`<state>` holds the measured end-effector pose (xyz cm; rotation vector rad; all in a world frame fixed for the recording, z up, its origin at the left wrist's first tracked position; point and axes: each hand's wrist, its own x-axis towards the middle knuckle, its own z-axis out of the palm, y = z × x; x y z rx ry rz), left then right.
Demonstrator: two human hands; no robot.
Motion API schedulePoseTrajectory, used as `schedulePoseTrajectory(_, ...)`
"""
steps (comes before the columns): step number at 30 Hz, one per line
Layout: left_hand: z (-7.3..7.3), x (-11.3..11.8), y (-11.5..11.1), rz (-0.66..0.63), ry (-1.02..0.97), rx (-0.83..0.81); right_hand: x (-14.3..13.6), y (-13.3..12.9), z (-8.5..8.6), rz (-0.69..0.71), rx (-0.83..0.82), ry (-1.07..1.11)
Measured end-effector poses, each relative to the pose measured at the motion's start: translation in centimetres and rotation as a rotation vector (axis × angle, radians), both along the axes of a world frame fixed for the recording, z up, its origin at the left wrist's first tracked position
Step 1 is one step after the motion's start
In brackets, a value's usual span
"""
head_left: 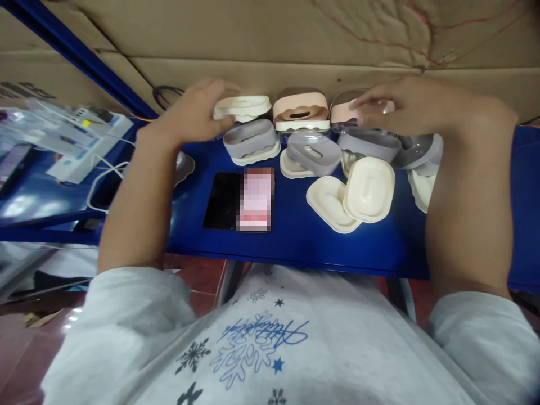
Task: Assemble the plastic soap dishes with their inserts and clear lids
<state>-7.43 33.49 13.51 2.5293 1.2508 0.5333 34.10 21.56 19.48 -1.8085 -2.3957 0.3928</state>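
Observation:
My left hand (pixel 206 109) is at the back left of the blue table, its thumb in front of a cream soap dish (pixel 247 107) and its fingers behind. The dish sits above a grey soap box (pixel 250 139). At the back right, my right hand (pixel 399 107) has its fingers and thumb around the right end of a pink soap box (pixel 341 113) with a clear part. Between my hands stands another pink soap box (pixel 300 106) on a cream piece. A grey slotted tray (pixel 314 153) leans in front. My right fingers partly hide the box they touch.
Two cream trays (pixel 369 189) overlap at the front right. A black phone (pixel 220 199) lies beside a phone with a lit, blurred screen (pixel 255 199). A white power strip (pixel 86 152) with cables is on the left. Brown cardboard (pixel 261 34) lines the back.

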Motion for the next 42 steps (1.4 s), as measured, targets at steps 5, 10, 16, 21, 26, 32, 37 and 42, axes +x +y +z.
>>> schedulePoseTrajectory(5, 0.7, -6.1, -6.3, 0.102, 0.065, 0.011, 0.4, -0.2, 0.1, 0.028, 0.016, 0.040)
schedulePoseTrajectory(10, -2.8, -12.1, -12.5, 0.357, 0.077, 0.052, 0.4, -0.9, 0.6, 0.119, 0.115, 0.035)
schedulePoseTrajectory(16, -7.0, -14.5, -12.2, 0.445, 0.130, 0.112, -0.5, -1.7, 1.2, 0.193, 0.125, 0.031)
schedulePoseTrajectory(21, -6.7, -12.9, -11.6, 0.363, 0.019, 0.300, -0.7, -2.4, 1.6, 0.257, 0.162, 0.014)
schedulePoseTrajectory(26, -4.7, -9.6, -12.3, 0.274, -0.261, 0.343, -2.4, -2.9, 0.9, 0.306, 0.187, 0.099)
schedulePoseTrajectory(32, -2.4, 2.9, -15.9, -0.199, -0.384, 0.406, -5.2, -6.4, -3.7, 0.349, 0.024, 0.500)
schedulePoseTrajectory(37, -1.8, 11.8, -17.9, -0.402, -0.271, 0.494, -3.1, -9.7, -7.3, 0.239, 0.021, 0.780)
schedulePoseTrajectory(42, 0.2, 15.7, -14.4, -0.381, -0.531, 0.293, 0.1, -9.0, -8.7, -0.048, 0.154, 0.954)
